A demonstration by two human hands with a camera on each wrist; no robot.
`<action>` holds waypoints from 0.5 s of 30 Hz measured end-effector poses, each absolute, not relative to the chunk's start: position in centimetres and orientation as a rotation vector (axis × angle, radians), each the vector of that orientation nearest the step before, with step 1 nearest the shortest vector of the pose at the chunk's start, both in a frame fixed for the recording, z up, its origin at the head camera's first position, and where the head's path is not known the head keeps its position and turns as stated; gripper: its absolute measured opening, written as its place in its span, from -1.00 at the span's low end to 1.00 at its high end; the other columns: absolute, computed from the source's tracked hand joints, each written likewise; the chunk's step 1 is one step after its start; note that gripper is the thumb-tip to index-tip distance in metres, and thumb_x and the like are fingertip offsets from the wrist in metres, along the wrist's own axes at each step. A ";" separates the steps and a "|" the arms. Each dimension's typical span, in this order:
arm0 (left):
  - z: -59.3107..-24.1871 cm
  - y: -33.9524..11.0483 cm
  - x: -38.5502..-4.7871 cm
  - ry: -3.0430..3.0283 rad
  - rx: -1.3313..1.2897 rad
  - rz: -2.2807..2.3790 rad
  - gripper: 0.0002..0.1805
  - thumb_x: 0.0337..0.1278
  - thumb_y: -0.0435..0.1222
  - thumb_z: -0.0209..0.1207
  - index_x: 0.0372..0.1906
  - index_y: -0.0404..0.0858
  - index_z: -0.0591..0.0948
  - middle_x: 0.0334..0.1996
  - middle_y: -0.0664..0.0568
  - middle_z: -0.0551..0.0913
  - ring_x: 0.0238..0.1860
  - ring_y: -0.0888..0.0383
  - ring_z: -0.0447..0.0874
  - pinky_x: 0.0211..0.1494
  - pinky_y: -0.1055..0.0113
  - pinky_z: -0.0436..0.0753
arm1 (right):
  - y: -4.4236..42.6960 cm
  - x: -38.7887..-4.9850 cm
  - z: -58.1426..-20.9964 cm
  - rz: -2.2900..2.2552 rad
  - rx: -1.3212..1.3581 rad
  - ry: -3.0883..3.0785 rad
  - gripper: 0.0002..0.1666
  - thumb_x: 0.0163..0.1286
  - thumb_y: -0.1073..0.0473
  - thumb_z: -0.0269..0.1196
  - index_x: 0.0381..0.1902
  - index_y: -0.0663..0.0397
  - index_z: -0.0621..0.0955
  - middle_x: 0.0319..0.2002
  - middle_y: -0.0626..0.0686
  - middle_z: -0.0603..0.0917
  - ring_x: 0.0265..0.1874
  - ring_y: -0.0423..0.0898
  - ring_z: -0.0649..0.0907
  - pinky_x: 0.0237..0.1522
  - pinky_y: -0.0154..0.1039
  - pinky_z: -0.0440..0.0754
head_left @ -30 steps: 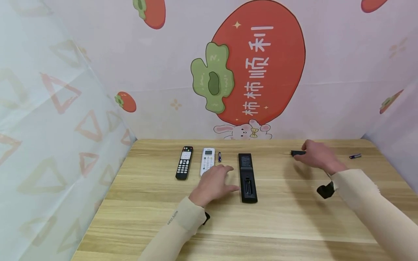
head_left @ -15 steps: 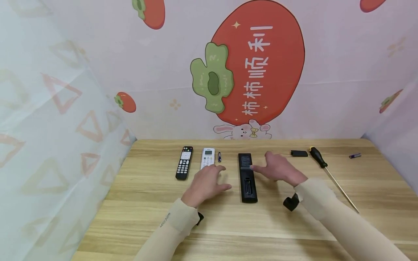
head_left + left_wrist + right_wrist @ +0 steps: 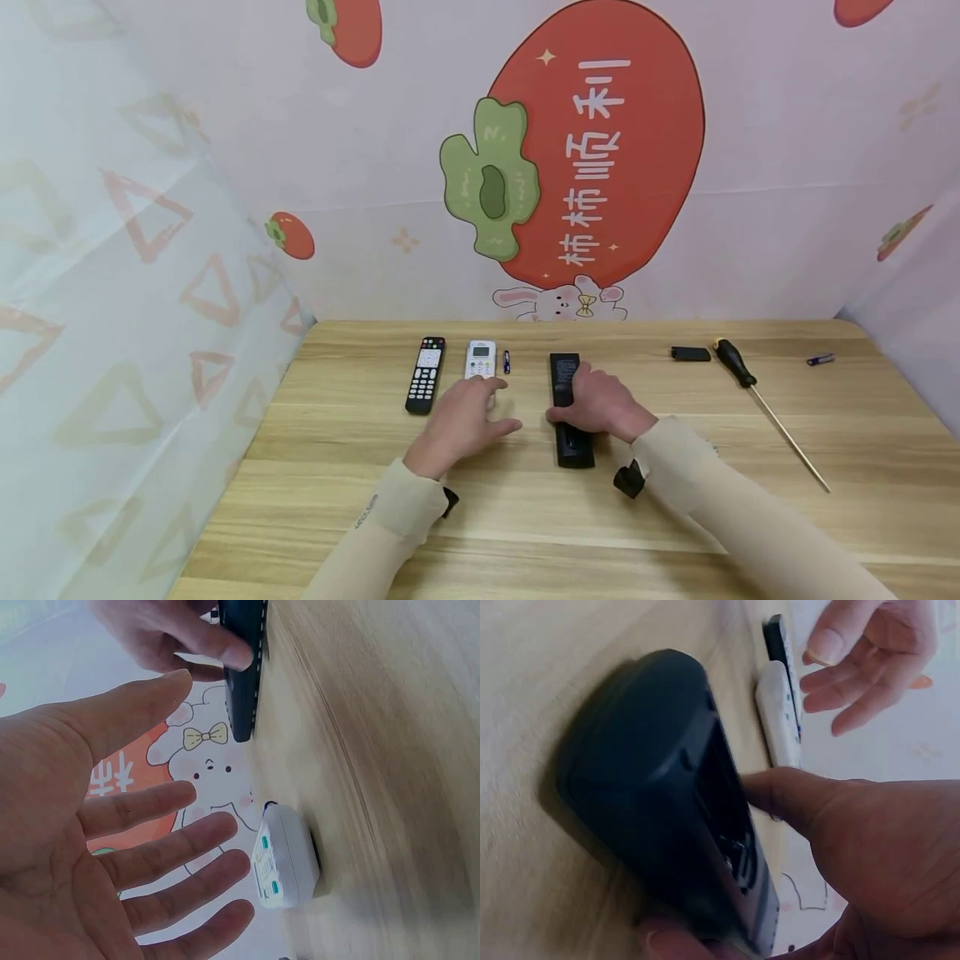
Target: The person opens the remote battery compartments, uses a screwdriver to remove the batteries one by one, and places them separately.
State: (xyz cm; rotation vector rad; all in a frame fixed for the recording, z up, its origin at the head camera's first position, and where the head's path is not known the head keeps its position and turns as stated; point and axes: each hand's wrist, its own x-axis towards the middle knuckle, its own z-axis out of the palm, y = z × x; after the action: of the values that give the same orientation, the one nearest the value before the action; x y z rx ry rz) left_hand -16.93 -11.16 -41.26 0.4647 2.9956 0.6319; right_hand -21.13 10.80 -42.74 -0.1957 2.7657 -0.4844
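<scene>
A black remote control [image 3: 575,451] lies face down, its battery compartment [image 3: 731,817] uncovered. My right hand [image 3: 603,403] grips it across the middle, thumb on the left side and fingers on the right. My left hand [image 3: 459,421] hovers with spread fingers above the table, holding nothing. Just beyond it, and partly hidden by it, is a white remote control [image 3: 480,358], also seen in the left wrist view as a white remote [image 3: 289,859]. A small blue battery [image 3: 507,362] lies beside the white remote.
Another black remote with light buttons [image 3: 425,375] lies at the left. Toward the back right are a black battery cover [image 3: 690,354], a screwdriver [image 3: 738,363] with a long shaft, and a second battery [image 3: 821,359]. A printed cloth wall [image 3: 375,167] stands behind the wooden table [image 3: 525,533].
My right hand has come left from the battery cover and now holds the black remote, leaving the cover and the screwdriver in full view. My left hand has drawn slightly left.
</scene>
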 end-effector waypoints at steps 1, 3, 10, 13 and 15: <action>-41.2 -11.2 -16.9 2.998 0.457 0.637 -0.34 0.07 0.06 0.46 0.21 -0.21 0.64 0.03 -0.10 0.68 -0.01 -0.04 0.63 0.01 0.04 0.61 | 10.7 -21.1 -42.9 -0.480 -0.200 2.770 0.08 0.19 -0.24 0.46 0.24 0.57 0.33 -0.32 0.22 0.60 -0.45 0.00 0.61 -0.32 -0.12 0.65; -41.2 -11.4 -16.9 3.005 0.451 0.638 -0.35 0.07 0.06 0.46 0.20 -0.20 0.65 0.04 -0.10 0.68 -0.02 -0.04 0.64 0.00 0.05 0.61 | 10.6 -21.2 -43.1 -0.470 -0.206 2.777 0.04 0.21 -0.20 0.46 0.23 0.57 0.34 -0.32 0.23 0.60 -0.46 0.00 0.61 -0.32 -0.11 0.65; -41.1 -11.8 -16.9 3.013 0.437 0.664 -0.36 0.06 0.03 0.47 0.19 -0.21 0.65 0.06 -0.11 0.68 0.01 -0.05 0.64 0.01 0.05 0.62 | 11.2 -21.4 -43.1 -0.438 -0.185 2.797 -0.06 0.24 -0.17 0.41 0.23 0.50 0.37 -0.25 0.27 0.61 -0.42 0.04 0.61 -0.35 -0.11 0.63; -41.0 -11.8 -16.8 2.996 0.410 0.689 -0.36 0.07 0.02 0.48 0.20 -0.22 0.64 0.08 -0.12 0.67 0.00 -0.03 0.63 -0.01 0.06 0.61 | 12.2 -21.7 -42.8 -0.436 -0.190 2.810 -0.09 0.26 -0.15 0.40 0.22 0.49 0.37 -0.22 0.29 0.61 -0.39 0.06 0.61 -0.35 -0.08 0.63; -41.0 -12.0 -16.9 2.993 0.400 0.695 -0.35 0.07 0.02 0.48 0.21 -0.22 0.64 0.06 -0.12 0.68 -0.05 -0.01 0.61 -0.07 0.09 0.60 | 13.1 -22.0 -42.5 -0.432 -0.191 2.811 -0.09 0.27 -0.15 0.38 0.22 0.51 0.36 -0.21 0.30 0.61 -0.38 0.07 0.61 -0.35 -0.07 0.62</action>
State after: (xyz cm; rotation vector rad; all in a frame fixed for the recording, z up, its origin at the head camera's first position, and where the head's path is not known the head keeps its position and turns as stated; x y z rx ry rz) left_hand -16.85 -11.97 -40.97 0.3996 2.9932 0.6951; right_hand -21.96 13.12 -42.48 -0.1906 2.8110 -0.4316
